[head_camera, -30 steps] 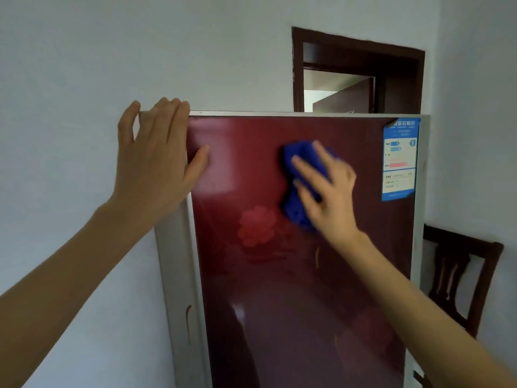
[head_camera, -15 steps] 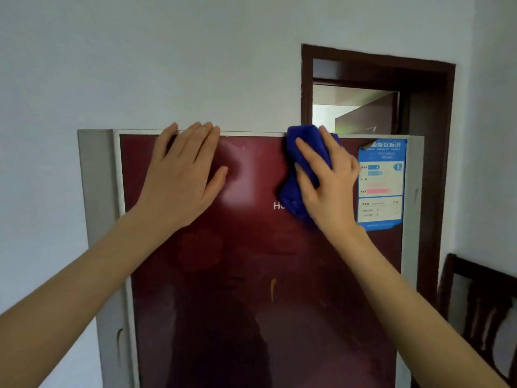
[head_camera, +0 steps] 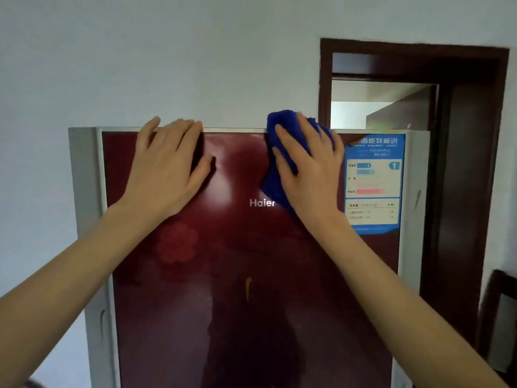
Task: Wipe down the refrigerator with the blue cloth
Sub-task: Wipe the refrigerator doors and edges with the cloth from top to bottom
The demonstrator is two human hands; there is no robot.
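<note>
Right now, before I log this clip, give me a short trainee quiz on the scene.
1. True or false: the left hand rests on the refrigerator door, holding nothing.
2. The blue cloth sits: A) at the door's top edge, B) low on the door, C) off the door.
3. Which hand presses the cloth?
Key: 1 true; 2 A; 3 the right hand.

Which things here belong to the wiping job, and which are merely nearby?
Job: blue cloth; refrigerator; right hand pressing the cloth; left hand flat on the door.
Nearby: energy label; door frame; chair.
</note>
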